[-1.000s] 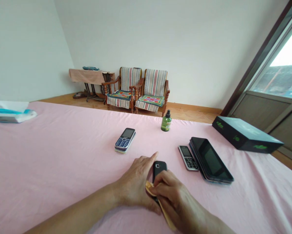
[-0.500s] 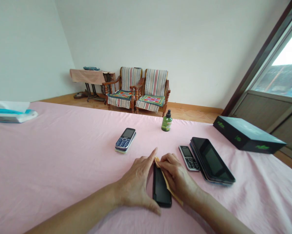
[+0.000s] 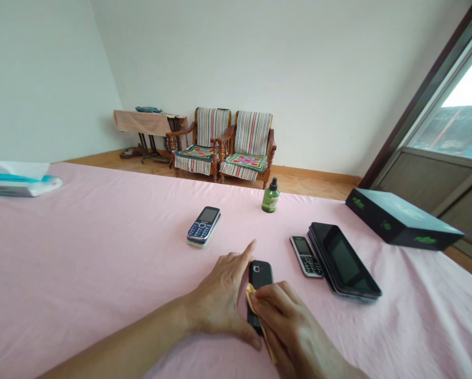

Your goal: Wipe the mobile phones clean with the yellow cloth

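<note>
A black mobile phone (image 3: 264,275) lies face down on the pink cloth, its camera end pointing away from me. My left hand (image 3: 219,295) brackets it along the left side, fingers by the top end and thumb by the bottom end, steadying it. Pinched in my right hand (image 3: 293,318) is a folded yellow cloth (image 3: 252,297), pressed on the lower part of the phone's back. That hand hides much of the phone's lower right side.
A blue keypad phone (image 3: 203,226) rests on a stack ahead. To the right are a silver-black keypad phone (image 3: 307,256), stacked tablets (image 3: 345,260) and a black box (image 3: 401,218). A green spray bottle (image 3: 270,197) stands near the far edge; a tissue pack (image 3: 20,181) is far left.
My right hand has slid the yellow cloth from the phone's top right edge down toward its lower part, exposing the camera. My left hand stays in place.
</note>
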`<action>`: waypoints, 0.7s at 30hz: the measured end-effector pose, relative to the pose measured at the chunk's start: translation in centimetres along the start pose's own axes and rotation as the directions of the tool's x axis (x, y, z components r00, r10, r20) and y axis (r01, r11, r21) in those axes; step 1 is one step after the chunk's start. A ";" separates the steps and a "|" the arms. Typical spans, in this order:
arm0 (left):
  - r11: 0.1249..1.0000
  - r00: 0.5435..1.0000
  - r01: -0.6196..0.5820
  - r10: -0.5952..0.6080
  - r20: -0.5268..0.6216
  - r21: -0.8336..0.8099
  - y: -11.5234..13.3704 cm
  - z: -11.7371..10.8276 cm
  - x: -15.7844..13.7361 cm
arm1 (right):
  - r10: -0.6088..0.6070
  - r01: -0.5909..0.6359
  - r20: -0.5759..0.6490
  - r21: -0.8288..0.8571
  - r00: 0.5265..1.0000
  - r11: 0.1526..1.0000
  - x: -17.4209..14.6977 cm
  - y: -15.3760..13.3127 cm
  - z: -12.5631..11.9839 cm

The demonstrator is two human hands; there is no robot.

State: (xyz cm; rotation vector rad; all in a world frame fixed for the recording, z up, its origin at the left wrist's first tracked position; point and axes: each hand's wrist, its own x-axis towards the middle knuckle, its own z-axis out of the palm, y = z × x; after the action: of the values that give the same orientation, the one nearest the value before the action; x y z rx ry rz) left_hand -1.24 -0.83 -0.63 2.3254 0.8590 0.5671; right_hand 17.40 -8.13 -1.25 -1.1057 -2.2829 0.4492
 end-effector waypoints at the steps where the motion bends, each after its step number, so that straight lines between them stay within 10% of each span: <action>1: 1.000 1.000 -0.001 0.001 -0.001 0.002 0.0 0.0 0.0 | 0.003 -0.003 -0.001 0.008 1.000 1.000 0.1 0.0 -0.1; 10: 0.998 0.999 0.048 -0.048 -0.004 0.040 -0.1 0.1 -0.1 | 0.021 -0.022 -0.101 -0.012 0.995 1.000 4.6 2.7 -1.0; 15: 0.997 0.998 0.055 -0.055 0.004 0.055 0.2 -0.2 -0.1 | 0.102 -0.095 -0.246 0.039 0.964 0.995 3.7 4.2 -0.7; 21: 0.997 0.999 0.052 -0.051 -0.013 0.053 0.2 0.0 0.0 | 0.088 -0.075 -0.148 0.091 0.985 0.993 1.3 1.8 -0.7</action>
State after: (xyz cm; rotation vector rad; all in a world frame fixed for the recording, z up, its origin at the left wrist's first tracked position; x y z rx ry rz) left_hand -1.17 -0.94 -0.53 2.3427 0.9478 0.5424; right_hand 18.26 -5.93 -1.17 -1.1539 -2.0732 0.4728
